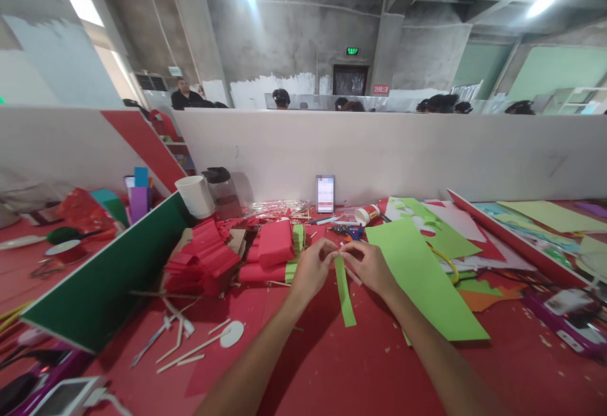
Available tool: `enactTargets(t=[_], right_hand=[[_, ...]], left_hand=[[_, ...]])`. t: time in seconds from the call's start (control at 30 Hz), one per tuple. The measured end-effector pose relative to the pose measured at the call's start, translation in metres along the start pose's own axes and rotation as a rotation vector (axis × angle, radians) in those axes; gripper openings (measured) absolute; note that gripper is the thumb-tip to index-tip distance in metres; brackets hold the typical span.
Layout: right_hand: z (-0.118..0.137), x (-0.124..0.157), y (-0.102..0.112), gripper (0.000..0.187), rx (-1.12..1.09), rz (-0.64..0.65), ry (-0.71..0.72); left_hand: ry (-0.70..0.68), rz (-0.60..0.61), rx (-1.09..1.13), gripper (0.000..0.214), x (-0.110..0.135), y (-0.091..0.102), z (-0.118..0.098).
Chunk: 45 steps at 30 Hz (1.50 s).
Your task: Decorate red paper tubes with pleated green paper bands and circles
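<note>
A narrow light-green paper strip (pixel 345 296) hangs down from my fingertips over the red tabletop. My left hand (pixel 313 265) pinches the strip's upper end between thumb and forefinger. Close against it, my right hand (pixel 368 265) pinches the same end from the other side. The strip's lower end dangles free. Just behind my hands lies a blue glue gun (pixel 351 232). Beside my left hand are folded red paper pieces (pixel 275 243) with green strips (pixel 298 239) next to them. A large green sheet (pixel 422 277) lies to the right, by my right forearm.
Wooden sticks (pixel 190 358) and a white disc (pixel 232 334) lie at front left. A green divider (pixel 114 270) stands left, near a white cup (pixel 195 196) and a jug (pixel 222 193). A phone (pixel 325 193) leans on the back panel. A purple power strip (pixel 564 330) lies right.
</note>
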State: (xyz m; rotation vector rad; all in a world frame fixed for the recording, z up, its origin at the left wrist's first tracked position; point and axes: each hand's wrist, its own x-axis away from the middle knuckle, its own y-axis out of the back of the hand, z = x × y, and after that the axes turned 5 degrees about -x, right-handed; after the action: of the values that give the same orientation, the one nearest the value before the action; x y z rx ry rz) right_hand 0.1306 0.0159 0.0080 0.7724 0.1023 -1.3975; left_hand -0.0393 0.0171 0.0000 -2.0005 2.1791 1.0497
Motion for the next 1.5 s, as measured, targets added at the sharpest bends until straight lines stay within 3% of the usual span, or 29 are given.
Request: enactTargets(t=[0.3, 0.77, 0.97, 1.3, 1.5], right_hand=[[-0.005, 0.002, -0.004, 0.005, -0.075, 0.033, -0.048], [-0.008, 0.002, -0.004, 0.007, -0.145, 0.051, -0.121], [-0.008, 0.003, -0.005, 0.008, -0.093, 0.044, -0.063], [-0.004, -0.004, 0.001, 0.014, -0.33, -0.016, -0.163], [-0.003, -0.003, 0.003, 0.021, -0.383, 0.067, -0.187]], left_hand=[[-0.045, 0.042, -0.199, 0.012, 0.004, 0.002, -0.003], [-0.077, 0.057, -0.24, 0.01, 0.003, 0.002, -0.003], [-0.067, 0.083, -0.226, 0.01, 0.004, 0.002, -0.006], [-0.068, 0.017, -0.035, 0.009, 0.003, 0.0, -0.011], [0.006, -0.024, 0.023, 0.01, 0.0, -0.001, -0.004]])
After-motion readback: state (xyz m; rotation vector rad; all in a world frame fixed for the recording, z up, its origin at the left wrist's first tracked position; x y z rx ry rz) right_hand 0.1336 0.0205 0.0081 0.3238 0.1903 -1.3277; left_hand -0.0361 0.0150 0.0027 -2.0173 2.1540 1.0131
